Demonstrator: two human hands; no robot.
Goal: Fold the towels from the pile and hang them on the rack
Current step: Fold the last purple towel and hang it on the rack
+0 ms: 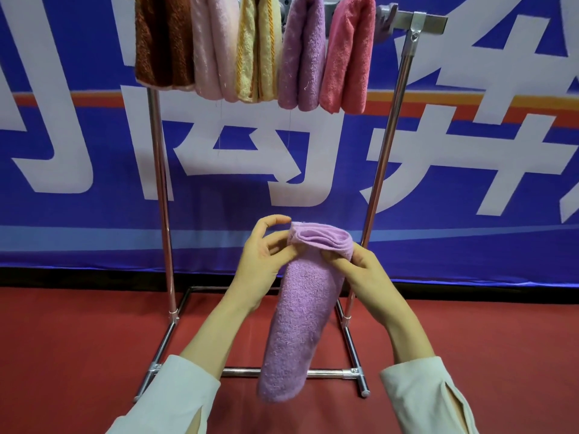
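Observation:
A folded lilac towel (pixel 300 317) hangs down in front of me, held up by its top edges. My left hand (pixel 263 261) pinches the top left corner between thumb and fingers. My right hand (pixel 360 270) grips the top right edge, fingers curled over the layered fold. Above, the metal rack (pixel 404 57) carries several folded towels over its top bar: brown (pixel 163 42), pale pink (pixel 213 48), yellow (pixel 258 48), purple (pixel 302 54) and coral pink (pixel 347 54). The towel pile is out of view.
The rack's chrome uprights (pixel 161 189) and floor frame (pixel 351 343) stand on a red floor (pixel 78 333), right under the held towel. A blue banner with big white characters (pixel 454 151) fills the background. A short stretch of bar shows right of the coral towel.

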